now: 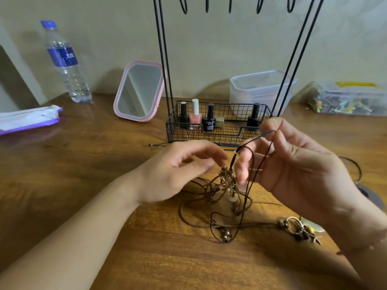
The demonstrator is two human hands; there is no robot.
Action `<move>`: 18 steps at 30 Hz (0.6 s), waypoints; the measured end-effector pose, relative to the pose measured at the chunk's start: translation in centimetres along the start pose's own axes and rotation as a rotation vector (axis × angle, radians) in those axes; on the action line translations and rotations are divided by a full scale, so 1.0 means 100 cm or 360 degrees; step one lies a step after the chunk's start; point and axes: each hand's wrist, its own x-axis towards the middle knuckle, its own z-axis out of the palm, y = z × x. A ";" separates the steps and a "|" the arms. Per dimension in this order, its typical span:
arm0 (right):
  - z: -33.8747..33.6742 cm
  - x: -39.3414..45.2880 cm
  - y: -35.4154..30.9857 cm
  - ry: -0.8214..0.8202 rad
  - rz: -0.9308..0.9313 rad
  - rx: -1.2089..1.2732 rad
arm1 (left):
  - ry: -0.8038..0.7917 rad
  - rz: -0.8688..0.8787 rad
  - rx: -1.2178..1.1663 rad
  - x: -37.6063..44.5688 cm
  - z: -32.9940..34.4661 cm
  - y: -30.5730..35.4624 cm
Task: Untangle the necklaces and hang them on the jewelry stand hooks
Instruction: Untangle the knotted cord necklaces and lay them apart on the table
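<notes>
- Right hand [297, 164] pinches a dark cord [254, 164] high, thumb and forefinger clamped on the loop top. Likely lifting it so the strand hangs taut and can be traced out of the knot.
- Left hand [178, 168] hovers just beside the tangle [227, 185], fingers loosely curled and apart, gripping nothing. Looks ready to pick at a strand; it's blurred, so contact is unclear.
- Tangle sits on the table [104, 206] between the hands, in front of the stand [164, 59]. Pendant [299, 229] lies near the right wrist.
- Hooks [185, 5] at the top edge show nothing hung in the part visible; untangling not done.
- Basket [217, 137] at the stand base holds polish bottles [195, 118].
- Text: black bottle reads roughly "OUMEISI". Pink bottle's label and water bottle [65, 59] label too small to read.
</notes>
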 end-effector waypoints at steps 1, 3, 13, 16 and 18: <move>0.001 0.000 0.000 0.0013 0.0002 0.0014 | -0.0043 0.0053 -0.0123 0.001 0.007 0.004; 0.001 -0.001 -0.002 0.0032 -0.0004 0.0029 | -0.0043 0.0142 -0.0137 0.002 0.017 0.006; -0.009 -0.012 -0.021 0.0290 0.0200 -0.1404 | 0.0180 0.0073 -0.0347 0.005 0.020 0.003; -0.008 -0.013 -0.018 0.0112 0.0266 -0.1872 | 0.0167 0.0039 -0.0450 0.005 0.020 0.002; -0.007 -0.012 -0.017 0.0050 0.0234 -0.1915 | 0.0146 0.0043 -0.0437 0.005 0.020 0.001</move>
